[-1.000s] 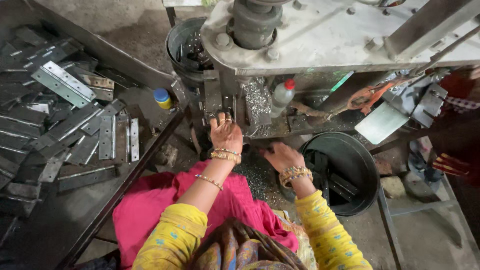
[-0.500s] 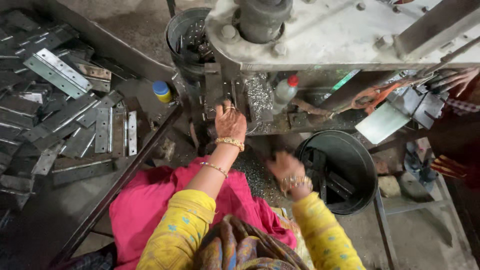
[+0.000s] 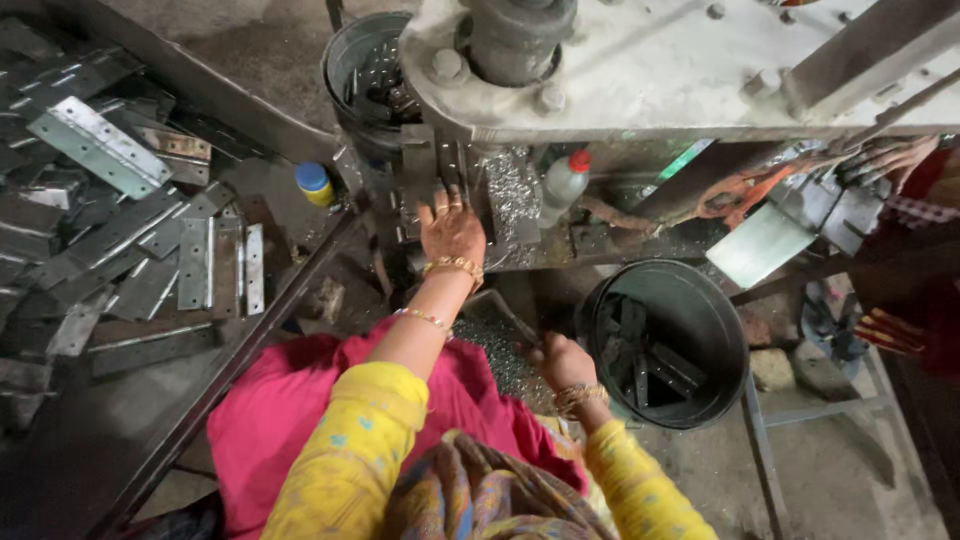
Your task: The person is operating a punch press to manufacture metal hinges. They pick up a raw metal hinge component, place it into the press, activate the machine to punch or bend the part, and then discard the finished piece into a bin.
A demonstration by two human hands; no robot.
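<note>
My left hand (image 3: 450, 225) reaches up to the bed of the grey press machine (image 3: 640, 60), fingers spread flat against the dark metal die area under the ram. What lies beneath the palm is hidden. My right hand (image 3: 563, 362) is lower, near my lap, curled at the edge of a small tray of metal chips (image 3: 495, 345); I cannot tell whether it holds a piece. Both wrists wear gold bangles, and the sleeves are yellow.
A black bucket (image 3: 690, 400) with dark metal pieces stands right of my right hand. A metal pail (image 3: 360, 75) sits behind the press. Flat steel hinge plates (image 3: 150, 250) pile up at left. A white bottle with red cap (image 3: 562, 185) and a yellow bottle with blue cap (image 3: 314, 184) stand nearby.
My left hand has moved up from near my lap onto the press bed. My right hand has drawn back and down toward the chip tray.
</note>
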